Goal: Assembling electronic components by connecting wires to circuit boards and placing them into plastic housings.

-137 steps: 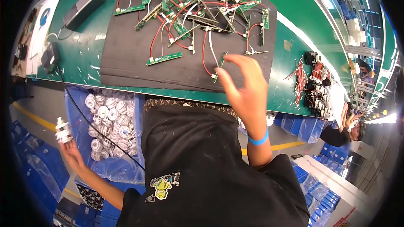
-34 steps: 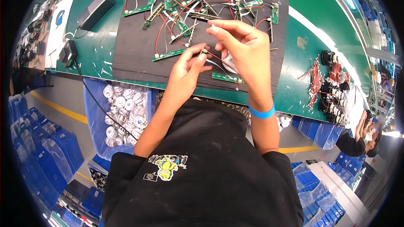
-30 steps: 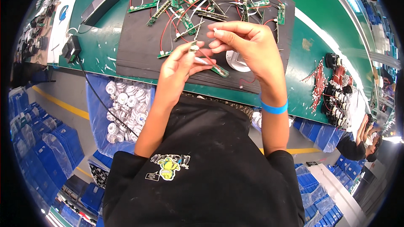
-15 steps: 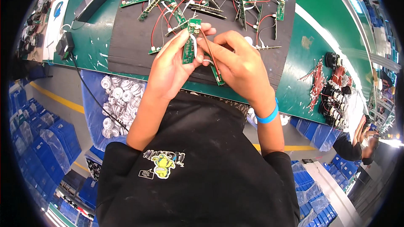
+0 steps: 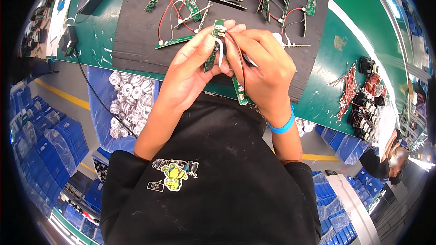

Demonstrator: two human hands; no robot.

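A narrow green circuit board (image 5: 209, 62) stands upright in my left hand (image 5: 191, 66), gripped between thumb and fingers. White connectors sit near its upper end. From there a dark red wire (image 5: 242, 59) arcs over my right fingers, and a white wire (image 5: 221, 53) curves down beside the board. My right hand (image 5: 270, 66) is closed, its fingertips close against the connector end; what they pinch is hidden. Below its palm hangs a second green board (image 5: 240, 93), partly covered by the hand.
Several wired circuit boards (image 5: 193, 9) lie across the dark mat (image 5: 141, 41) on the green table (image 5: 97, 41). Black box and adapter (image 5: 68, 40) are at left. Wire bundles (image 5: 349, 90) and black-and-white round parts (image 5: 362, 122) lie right. A blue bin (image 5: 102, 122) holds silvery parts below; another person (image 5: 379, 159) is far right.
The held board has shifted slightly right and turned more edge-on. My right hand has moved a little nearer my body, and the second board hangs lower.
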